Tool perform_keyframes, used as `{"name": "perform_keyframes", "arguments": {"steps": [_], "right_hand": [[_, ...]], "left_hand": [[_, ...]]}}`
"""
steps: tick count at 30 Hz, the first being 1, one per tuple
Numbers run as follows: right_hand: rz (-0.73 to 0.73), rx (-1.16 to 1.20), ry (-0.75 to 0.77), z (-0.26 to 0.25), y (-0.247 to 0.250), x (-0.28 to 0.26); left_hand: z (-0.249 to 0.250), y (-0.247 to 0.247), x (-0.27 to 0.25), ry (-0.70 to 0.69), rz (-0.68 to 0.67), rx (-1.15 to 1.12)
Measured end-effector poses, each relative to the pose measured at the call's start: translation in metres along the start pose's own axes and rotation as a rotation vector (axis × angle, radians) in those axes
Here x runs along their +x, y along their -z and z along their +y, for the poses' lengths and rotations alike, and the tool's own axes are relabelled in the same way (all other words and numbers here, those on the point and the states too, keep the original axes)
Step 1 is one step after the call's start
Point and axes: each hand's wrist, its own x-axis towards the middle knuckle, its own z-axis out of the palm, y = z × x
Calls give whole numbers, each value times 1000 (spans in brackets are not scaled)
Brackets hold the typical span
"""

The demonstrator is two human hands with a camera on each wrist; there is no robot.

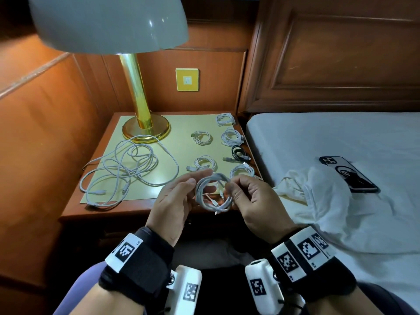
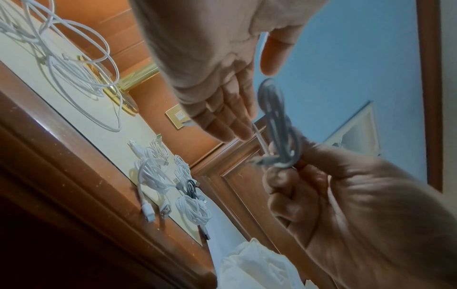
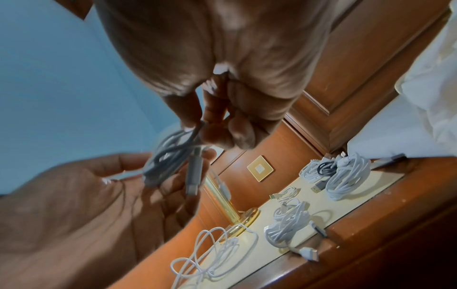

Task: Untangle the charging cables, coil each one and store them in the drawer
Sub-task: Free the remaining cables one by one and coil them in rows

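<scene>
Right hand [image 1: 254, 201] pinches a coiled white cable [image 1: 214, 194] between thumb and curled fingers, held in the air over the front edge of the nightstand [image 1: 141, 211]. Left hand [image 1: 175, 201] is flat and open beside the coil, fingers straight, palm facing it; contact with the loops can't be told for sure. The coil is thin, smooth, round-section cord in several loose loops. The right wrist view shows a flat grey plug end [image 3: 193, 176] hanging from the coil in front of the left palm; the head view hardly shows it. The left wrist view shows the coil edge-on, a narrow oval. On the nightstand's pale yellow glossy top lie six small coiled cables, five white and one black [image 1: 238, 153], grouped on the right half; a loose tangle of white cables [image 1: 127, 169] sprawls on the left half by the round brass lamp base [image 1: 146, 130]. Only the head view shows the grey domed lampshade [image 1: 106, 23], the bed's white sheet [image 1: 341, 137], a crumpled white cloth [image 1: 318, 194] and a dark-cased phone [image 1: 348, 173].
</scene>
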Motion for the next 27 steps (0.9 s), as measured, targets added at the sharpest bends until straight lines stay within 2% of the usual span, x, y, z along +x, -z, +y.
{"name": "perform_keyframes", "arguments": {"steps": [2,6,11,14,21,23,27], "right_hand": [[-39,-49,7,-1,-2,-2],[-9,-105,21,1,-6,-3],[25,-15,-15,-1,-6,-4],[51,76,-103,1,-6,-2],[-158,95,-136,-6,3,-1],[-174,94,-162,-7,6,-1],[-142,154,-238,-4,10,2]], "left_hand": [[1,-4,-2,-22,-8,16],[-3,-7,-3,-99,15,48],[0,-9,-4,-104,19,-1],[-1,-9,-3,-94,24,-54],[0,-9,-7,-105,-49,-104],[0,-9,-6,-111,-51,-107],[2,-8,-1,-124,27,-115]]}}
